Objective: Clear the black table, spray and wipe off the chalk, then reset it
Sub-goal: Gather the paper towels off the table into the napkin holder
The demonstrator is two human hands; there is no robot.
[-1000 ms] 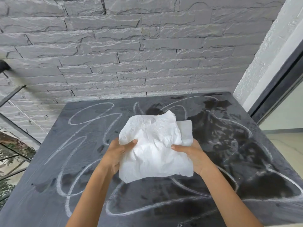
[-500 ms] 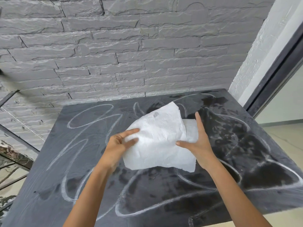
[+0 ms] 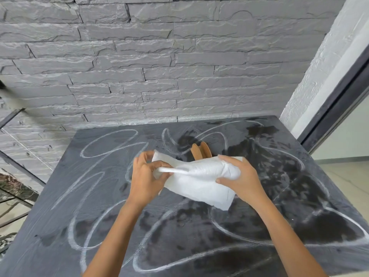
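Holding crumpled white towel (image 3: 199, 176) just above middle of wet, chalk-marked table (image 3: 95, 198), pinching its left end with left hand (image 3: 143, 177), clamping its right end in curled right hand (image 3: 244, 176).

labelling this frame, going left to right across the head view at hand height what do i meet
black table, its drier chalky left side → left hand pinching the towel's end → paper towel → right hand holding its other end → wet dark patches on the tabletop → pale floor
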